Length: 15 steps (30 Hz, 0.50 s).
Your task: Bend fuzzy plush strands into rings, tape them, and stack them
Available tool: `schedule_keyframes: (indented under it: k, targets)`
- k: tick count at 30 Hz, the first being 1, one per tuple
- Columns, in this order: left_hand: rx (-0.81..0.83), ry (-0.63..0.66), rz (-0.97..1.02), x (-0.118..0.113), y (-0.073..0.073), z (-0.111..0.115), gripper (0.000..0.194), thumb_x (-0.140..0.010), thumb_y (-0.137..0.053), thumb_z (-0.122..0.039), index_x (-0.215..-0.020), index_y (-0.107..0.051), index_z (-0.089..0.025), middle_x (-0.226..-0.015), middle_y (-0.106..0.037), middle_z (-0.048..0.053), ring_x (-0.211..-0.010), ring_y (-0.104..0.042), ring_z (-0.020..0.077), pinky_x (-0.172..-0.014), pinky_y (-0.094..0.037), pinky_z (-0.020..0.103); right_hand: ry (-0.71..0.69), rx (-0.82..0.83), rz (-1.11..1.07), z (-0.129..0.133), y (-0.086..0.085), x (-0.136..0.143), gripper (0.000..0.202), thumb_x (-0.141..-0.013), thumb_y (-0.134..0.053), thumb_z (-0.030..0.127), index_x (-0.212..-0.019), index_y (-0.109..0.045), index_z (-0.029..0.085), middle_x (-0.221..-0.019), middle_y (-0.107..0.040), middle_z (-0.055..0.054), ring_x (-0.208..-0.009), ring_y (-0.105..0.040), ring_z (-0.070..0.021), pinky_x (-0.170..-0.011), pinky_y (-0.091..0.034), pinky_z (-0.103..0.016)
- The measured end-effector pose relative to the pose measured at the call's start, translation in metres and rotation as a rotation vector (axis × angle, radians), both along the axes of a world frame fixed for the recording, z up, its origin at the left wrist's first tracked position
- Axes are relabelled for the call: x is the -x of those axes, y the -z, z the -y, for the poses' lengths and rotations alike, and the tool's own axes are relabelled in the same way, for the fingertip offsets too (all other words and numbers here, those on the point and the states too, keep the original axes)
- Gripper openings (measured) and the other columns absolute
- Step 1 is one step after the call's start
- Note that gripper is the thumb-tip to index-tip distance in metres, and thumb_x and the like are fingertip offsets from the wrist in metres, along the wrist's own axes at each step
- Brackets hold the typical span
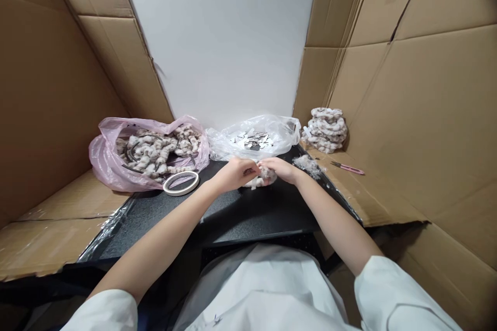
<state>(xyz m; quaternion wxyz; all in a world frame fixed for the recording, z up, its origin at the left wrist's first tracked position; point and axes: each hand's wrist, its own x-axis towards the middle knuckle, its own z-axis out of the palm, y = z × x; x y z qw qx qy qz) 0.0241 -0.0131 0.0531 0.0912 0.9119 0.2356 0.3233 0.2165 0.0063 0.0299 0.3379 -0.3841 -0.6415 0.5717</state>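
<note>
A fluffy white-and-brown furry ring (267, 178) lies on the black tabletop between my hands, with a small white strip hanging from its front. My left hand (237, 174) is closed, its thumb and fingers pinched at the ring's left upper side. The fingers of my right hand (283, 169) are bent over the ring's right upper edge and grip it. My hands partly cover the ring, and its far side is hidden.
A pink plastic bag (103, 158) full of furry strips stands left, with a tape roll (171, 190) before it. A clear bag (223, 137) of small pieces lies behind my hands. Stacked furry rings (326, 132), pink-handled thread snips (351, 168) and loose fluff (308, 164) are right. Cardboard walls (423, 114) flank the table.
</note>
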Motion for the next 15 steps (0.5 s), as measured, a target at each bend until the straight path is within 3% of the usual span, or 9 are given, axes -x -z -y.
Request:
schedule_keyframes:
  k: [3, 5, 9, 15]
  targets:
    - [-0.099, 0.013, -0.034, 0.001, 0.006, -0.003, 0.014, -0.087, -0.054, -0.019, -0.08, -0.066, -0.015, -0.073, -0.068, 0.004, -0.064, -0.06, 0.0119, -0.062, -0.044, 0.021, -0.078, 0.198, -0.078, 0.004, 0.002, 0.005, 0.019, -0.081, -0.058, 0.034, -0.077, -0.062, 0.016, -0.061, -0.066, -0.005, -0.051, -0.059, -0.0153, -0.051, -0.048, -0.026]
    - [-0.126, 0.022, -0.041, 0.001, 0.009, -0.003, 0.015, -0.089, -0.053, -0.02, -0.082, -0.067, -0.016, -0.078, -0.069, 0.005, -0.07, -0.062, 0.014, -0.066, -0.046, 0.022, -0.019, 0.233, -0.169, 0.003, 0.004, 0.006, 0.011, -0.077, -0.064, 0.026, -0.078, -0.061, 0.016, -0.065, -0.068, -0.004, -0.054, -0.061, -0.0132, -0.051, -0.049, -0.023]
    - [-0.095, 0.073, 0.0, -0.001, 0.011, -0.001, 0.017, -0.091, -0.052, -0.022, -0.085, -0.068, -0.016, -0.088, -0.069, 0.008, -0.079, -0.064, 0.0154, -0.07, -0.048, 0.024, 0.229, 0.162, -0.239, -0.002, 0.009, 0.008, 0.027, -0.062, -0.074, 0.011, -0.084, -0.059, 0.017, -0.064, -0.067, 0.001, -0.059, -0.063, -0.0109, -0.056, -0.048, -0.019]
    - [0.021, 0.086, 0.113, -0.003, 0.015, -0.003, 0.018, -0.088, -0.059, -0.026, -0.079, -0.069, -0.015, -0.077, -0.067, 0.007, -0.07, -0.061, 0.0137, -0.063, -0.045, 0.022, 0.316, 0.014, -0.184, -0.004, 0.013, 0.01, 0.038, -0.056, -0.076, 0.011, -0.087, -0.055, 0.018, -0.058, -0.067, 0.003, -0.05, -0.058, -0.0098, -0.05, -0.041, -0.019]
